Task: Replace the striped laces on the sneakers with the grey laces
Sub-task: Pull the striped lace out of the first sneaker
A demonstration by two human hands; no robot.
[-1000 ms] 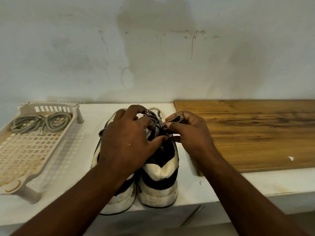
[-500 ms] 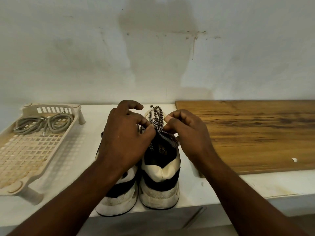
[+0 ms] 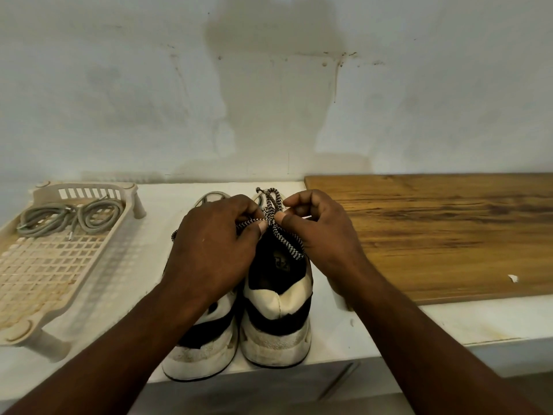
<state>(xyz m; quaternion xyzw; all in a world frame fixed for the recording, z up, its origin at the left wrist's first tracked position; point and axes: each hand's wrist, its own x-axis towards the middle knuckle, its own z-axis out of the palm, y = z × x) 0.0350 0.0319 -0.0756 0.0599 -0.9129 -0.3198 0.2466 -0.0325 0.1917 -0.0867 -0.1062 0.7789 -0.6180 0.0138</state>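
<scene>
**Front of the white table [image 3: 493, 319]: black-and-white striped lace [image 3: 288, 248] pinched from both sides**

Dead centre at the front edge, the black-and-white sneakers [image 3: 278, 304] stand side by side, heels toward us. Over the right shoe, the left hand [image 3: 209, 253] and the right hand [image 3: 323, 235] meet, fingers [image 3: 258, 227] clamped on the lace, loops poking up between them. Grey cord laces [image 3: 89, 214] lie coiled at the far end of the cream plastic grid tray [image 3: 45, 265] by the left edge. A brown wooden board [image 3: 434, 235] covers the right side.

striped lace [image 3: 287, 247] lifted upright, strand drawn left
</scene>
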